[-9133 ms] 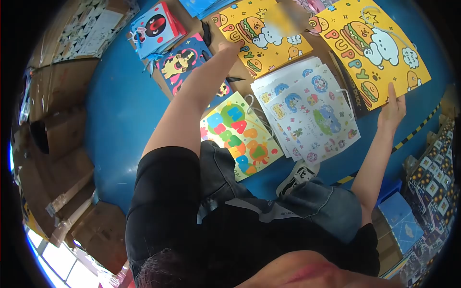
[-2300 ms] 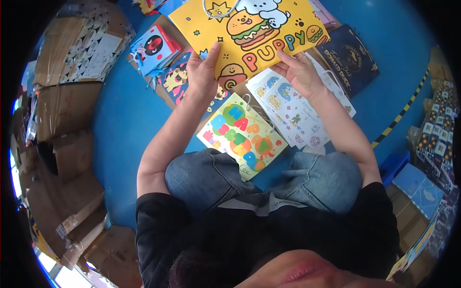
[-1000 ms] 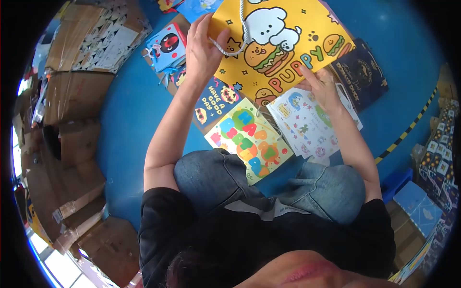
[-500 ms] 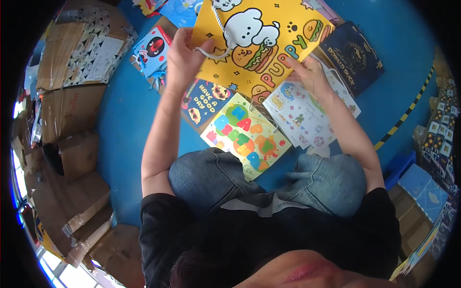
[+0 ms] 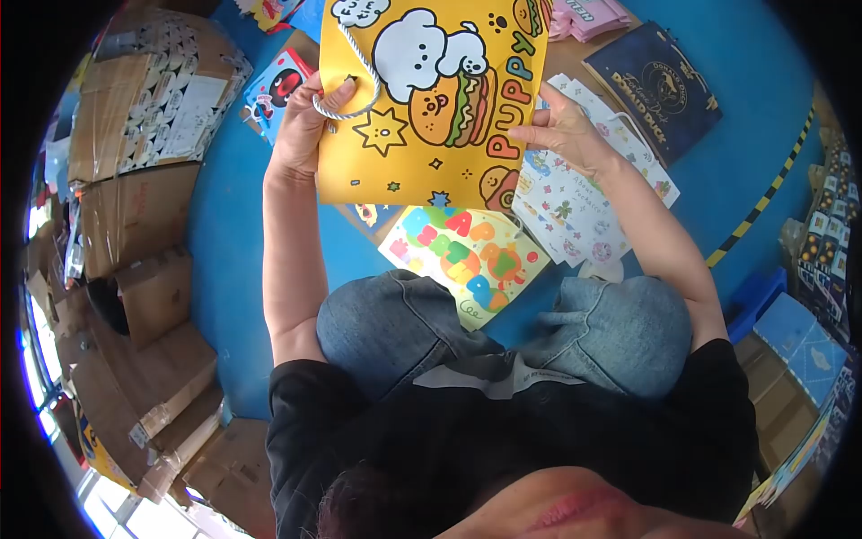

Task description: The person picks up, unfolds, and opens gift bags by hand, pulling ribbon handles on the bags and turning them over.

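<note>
Both hands hold a yellow bag point(image 5: 359, 171) printed with a white dog, a burger and "PUPPY", raised in front of me. My left hand point(image 5: 303, 121) grips its left edge, thumb on the front near the white rope handle point(image 5: 367, 67). My right hand point(image 5: 566, 130) pinches the right edge, with the thumb on the front and fingers partly behind. Below the bag lies a pale yellow birthday bag point(image 5: 467, 260), its top covered. White patterned bags point(image 5: 575, 220) lie under my right hand. A dark blue Donald Duck bag point(image 5: 660, 90) is further right.
A blue and red bag stack point(image 5: 274, 90) sits at the upper left, pink bags point(image 5: 588, 18) at the top. Cardboard boxes point(image 5: 135, 216) line the left side. Yellow and black tape point(image 5: 763, 202) crosses the blue floor point(image 5: 247, 260). A light blue box point(image 5: 799, 346) stands right.
The yellow bag has turned, its right side tipping upward, and moved left and nearer to me. Both hands still hold it. It now covers most of the "Have a good day" bag.
</note>
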Action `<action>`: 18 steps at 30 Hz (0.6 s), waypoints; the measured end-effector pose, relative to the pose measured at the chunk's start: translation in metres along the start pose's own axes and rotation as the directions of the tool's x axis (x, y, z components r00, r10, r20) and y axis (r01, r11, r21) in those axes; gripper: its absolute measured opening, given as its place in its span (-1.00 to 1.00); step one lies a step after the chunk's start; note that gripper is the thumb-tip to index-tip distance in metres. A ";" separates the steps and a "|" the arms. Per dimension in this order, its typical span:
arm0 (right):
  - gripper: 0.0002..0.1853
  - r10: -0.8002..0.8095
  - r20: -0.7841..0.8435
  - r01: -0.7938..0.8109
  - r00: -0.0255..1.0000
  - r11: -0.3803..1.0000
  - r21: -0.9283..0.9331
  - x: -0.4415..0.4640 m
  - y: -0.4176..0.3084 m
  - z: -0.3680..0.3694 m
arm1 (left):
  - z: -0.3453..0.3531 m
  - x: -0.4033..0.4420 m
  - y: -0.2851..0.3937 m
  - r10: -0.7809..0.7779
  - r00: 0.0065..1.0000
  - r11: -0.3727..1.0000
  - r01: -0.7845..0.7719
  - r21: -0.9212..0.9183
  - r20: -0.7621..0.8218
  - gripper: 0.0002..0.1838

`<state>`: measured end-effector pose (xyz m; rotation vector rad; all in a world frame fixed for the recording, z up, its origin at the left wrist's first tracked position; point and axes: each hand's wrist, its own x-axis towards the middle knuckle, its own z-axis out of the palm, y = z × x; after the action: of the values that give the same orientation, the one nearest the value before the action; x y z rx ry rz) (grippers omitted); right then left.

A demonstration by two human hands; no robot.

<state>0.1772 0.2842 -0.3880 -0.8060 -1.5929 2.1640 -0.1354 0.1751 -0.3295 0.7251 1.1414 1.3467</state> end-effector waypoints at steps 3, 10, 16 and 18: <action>-0.29 -0.047 -0.039 0.045 0.998 0.998 -0.047 0.002 0.007 -0.004 | -0.009 -0.006 0.006 0.006 0.995 0.999 -0.011 0.051 0.097 -0.64; -0.31 -0.051 -0.038 0.049 0.998 0.998 -0.045 0.001 0.006 -0.006 | -0.022 -0.006 0.010 0.152 0.814 0.794 0.237 -0.559 0.561 -0.18; -0.28 -0.113 -0.041 0.109 0.993 0.991 -0.081 0.003 0.008 -0.006 | -0.001 0.003 -0.039 -0.041 0.942 0.659 0.275 -0.700 0.332 -0.34; -0.21 -0.106 -0.076 0.106 0.991 0.994 0.004 -0.004 -0.005 -0.003 | 0.028 -0.003 -0.044 -0.044 0.872 0.670 0.389 -0.633 0.488 -0.36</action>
<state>0.1820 0.2854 -0.3830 -0.7729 -1.5523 2.0407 -0.0928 0.1716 -0.3599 0.2539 0.2536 1.1961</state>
